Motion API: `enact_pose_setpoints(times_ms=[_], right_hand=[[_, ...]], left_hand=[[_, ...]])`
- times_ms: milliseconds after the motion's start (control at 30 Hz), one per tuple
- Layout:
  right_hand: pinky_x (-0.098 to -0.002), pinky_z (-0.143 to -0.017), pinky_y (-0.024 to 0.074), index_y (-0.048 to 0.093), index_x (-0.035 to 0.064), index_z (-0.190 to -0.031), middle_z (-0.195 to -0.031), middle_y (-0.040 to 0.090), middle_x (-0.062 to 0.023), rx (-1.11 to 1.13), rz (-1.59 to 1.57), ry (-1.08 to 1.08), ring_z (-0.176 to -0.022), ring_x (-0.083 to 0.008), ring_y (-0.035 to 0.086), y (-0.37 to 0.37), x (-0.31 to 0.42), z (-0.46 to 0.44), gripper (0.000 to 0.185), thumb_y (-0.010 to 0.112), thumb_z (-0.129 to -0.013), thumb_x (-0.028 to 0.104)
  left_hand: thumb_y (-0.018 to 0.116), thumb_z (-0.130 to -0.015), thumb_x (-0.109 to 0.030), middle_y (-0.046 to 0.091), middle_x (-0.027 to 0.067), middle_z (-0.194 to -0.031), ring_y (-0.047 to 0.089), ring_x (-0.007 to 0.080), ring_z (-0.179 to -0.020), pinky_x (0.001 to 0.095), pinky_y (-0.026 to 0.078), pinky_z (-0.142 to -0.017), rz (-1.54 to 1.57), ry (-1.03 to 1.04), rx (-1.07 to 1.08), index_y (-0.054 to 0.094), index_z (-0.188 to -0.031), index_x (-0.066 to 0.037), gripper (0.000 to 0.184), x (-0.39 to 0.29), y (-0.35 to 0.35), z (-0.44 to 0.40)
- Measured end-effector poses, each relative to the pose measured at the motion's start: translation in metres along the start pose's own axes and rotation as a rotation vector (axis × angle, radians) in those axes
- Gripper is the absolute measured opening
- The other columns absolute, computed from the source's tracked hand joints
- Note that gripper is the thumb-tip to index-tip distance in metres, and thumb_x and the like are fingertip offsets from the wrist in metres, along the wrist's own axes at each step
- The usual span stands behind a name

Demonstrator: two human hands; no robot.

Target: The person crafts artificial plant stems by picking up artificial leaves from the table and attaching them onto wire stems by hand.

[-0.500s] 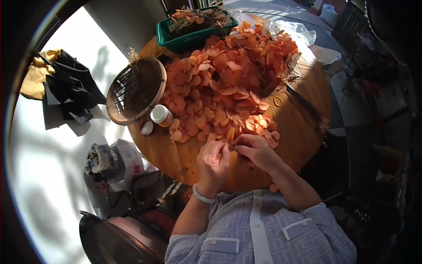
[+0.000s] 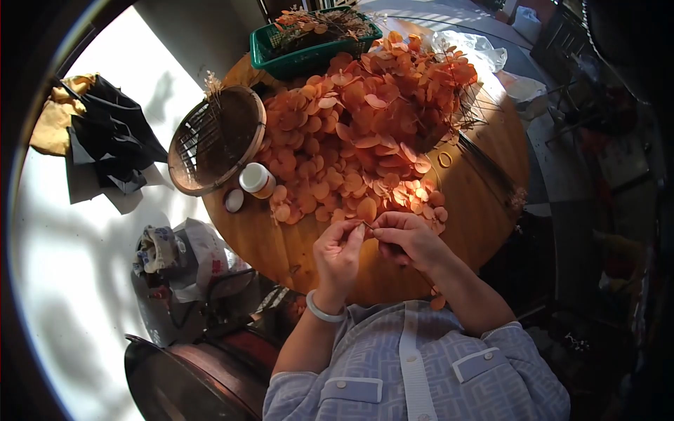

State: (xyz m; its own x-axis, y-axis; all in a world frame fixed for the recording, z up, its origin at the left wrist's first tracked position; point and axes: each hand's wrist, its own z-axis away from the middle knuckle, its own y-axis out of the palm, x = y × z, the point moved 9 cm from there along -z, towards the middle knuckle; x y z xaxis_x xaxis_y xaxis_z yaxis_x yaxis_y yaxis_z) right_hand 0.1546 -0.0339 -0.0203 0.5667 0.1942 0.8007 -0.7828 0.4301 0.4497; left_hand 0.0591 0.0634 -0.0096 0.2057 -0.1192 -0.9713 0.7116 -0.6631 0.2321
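Both bare hands meet near the front edge of a round, light-brown wooden table (image 2: 281, 259). The left hand (image 2: 337, 258), below a pale bracelet (image 2: 324, 313), has thumb and fingertips pinching a thin brown stem (image 2: 368, 226); the right hand (image 2: 415, 242) pinches it just beside them, its other fingers curled in. One orange round leaf (image 2: 366, 209) stands just beyond the left fingertips; whether it is attached to the stem is unclear.

Right beyond the hands, a broad heap of orange round-leaved branches (image 2: 351, 140) covers the middle of the surface and leaves little room in front. A few orange leaves (image 2: 438, 302) show beside the right forearm, at the table's edge.

Left of the heap are an open white jar (image 2: 258, 180), a small round lid (image 2: 234, 201) and a tilted round woven basket (image 2: 258, 133) with dried sprigs. A green plastic basket (image 2: 295, 65) full of dried stems sits behind. To the right lie a thin yellow ring (image 2: 444, 161) and long dark stems (image 2: 491, 172), with a clear plastic bag (image 2: 484, 52) farther back.
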Motion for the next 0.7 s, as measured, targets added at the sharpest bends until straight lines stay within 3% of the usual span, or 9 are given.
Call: enact_pose_setpoints(times_ms=[167, 267, 367, 467, 567, 633, 700], right_hand=[[-0.0205, -0.035, 0.0246, 0.062, 0.0041, -0.1, -0.062, 0.057, -0.0012, -0.013, 0.075, -0.025, -0.038, -0.0037, 0.038, 0.0, 0.001, 0.0, 0.013, 0.06, -0.099, 0.017], [-0.0188, -0.038, 0.0281, 0.063, 0.0036, -0.103, -0.064, 0.058, 0.0005, -0.018, 0.146, -0.042, -0.044, -0.0022, 0.044, 0.002, 0.005, 0.003, 0.014, 0.06, -0.1, 0.017], [-0.0245, -0.045, 0.0404, 0.063, 0.0009, -0.106, -0.065, 0.061, -0.005, -0.094, 0.318, -0.14, -0.051, -0.0113, 0.058, 0.003, 0.014, 0.006, 0.013, 0.06, -0.098, 0.012], [-0.0346, -0.058, 0.0506, 0.06, 0.0001, -0.115, -0.071, 0.065, -0.0139, -0.221, 0.919, -0.608, -0.065, -0.0253, 0.069, 0.017, 0.048, 0.025, 0.02, 0.058, -0.095, 0.004], [-0.0413, -0.068, 0.0536, 0.055, 0.001, -0.123, -0.083, 0.068, -0.0207, -0.259, 1.032, -0.76, -0.077, -0.0355, 0.071, 0.029, 0.062, 0.037, 0.031, 0.055, -0.092, -0.001], [-0.0414, -0.069, 0.0537, 0.053, 0.0026, -0.125, -0.088, 0.069, -0.0197, -0.254, 1.123, -0.543, -0.081, -0.0354, 0.071, 0.025, 0.062, 0.035, 0.034, 0.054, -0.092, -0.002], [-0.0416, -0.069, 0.0536, 0.053, 0.003, -0.125, -0.088, 0.069, -0.0194, -0.214, 1.164, -0.457, -0.082, -0.0358, 0.071, 0.029, 0.069, 0.036, 0.033, 0.053, -0.092, -0.002]], left_hand=[[0.063, -0.096, -0.001, 0.072, 0.0076, -0.09, 0.067, 0.0114, -0.081, 0.0237, 0.054, -0.077, 0.092, -0.082, -0.031, 0.069, -0.099, 0.006, 0.011, 0.001, 0.0, -0.001], [0.065, -0.095, -0.003, 0.072, 0.0069, -0.089, 0.067, 0.0108, -0.081, 0.0235, 0.053, -0.075, 0.041, -0.027, -0.023, 0.069, -0.098, 0.005, 0.01, 0.0, 0.001, 0.0], [0.066, -0.09, 0.0, 0.068, 0.0107, -0.083, 0.068, 0.0208, -0.075, 0.0307, 0.053, -0.07, -0.487, 0.33, 0.025, 0.067, -0.096, 0.003, 0.007, -0.038, 0.009, 0.002], [0.068, -0.083, 0.002, 0.065, 0.0115, -0.078, 0.065, 0.0261, -0.07, 0.0344, 0.049, -0.065, -0.841, 0.64, 0.059, 0.067, -0.09, -0.001, 0.007, -0.061, 0.024, 0.007], [0.068, -0.076, 0.001, 0.061, 0.0121, -0.08, 0.061, 0.0323, -0.074, 0.0414, 0.046, -0.069, -0.887, 0.675, 0.122, 0.064, -0.088, -0.003, 0.013, -0.068, 0.03, 0.006], [0.068, -0.074, 0.001, 0.061, 0.0116, -0.081, 0.061, 0.0313, -0.075, 0.0407, 0.046, -0.07, -0.933, 0.695, 0.161, 0.064, -0.089, -0.002, 0.016, -0.071, 0.033, 0.004], [0.068, -0.074, 0.001, 0.061, 0.0114, -0.082, 0.061, 0.031, -0.076, 0.0405, 0.046, -0.07, -0.95, 0.702, 0.195, 0.065, -0.09, -0.002, 0.017, -0.071, 0.033, 0.003]])
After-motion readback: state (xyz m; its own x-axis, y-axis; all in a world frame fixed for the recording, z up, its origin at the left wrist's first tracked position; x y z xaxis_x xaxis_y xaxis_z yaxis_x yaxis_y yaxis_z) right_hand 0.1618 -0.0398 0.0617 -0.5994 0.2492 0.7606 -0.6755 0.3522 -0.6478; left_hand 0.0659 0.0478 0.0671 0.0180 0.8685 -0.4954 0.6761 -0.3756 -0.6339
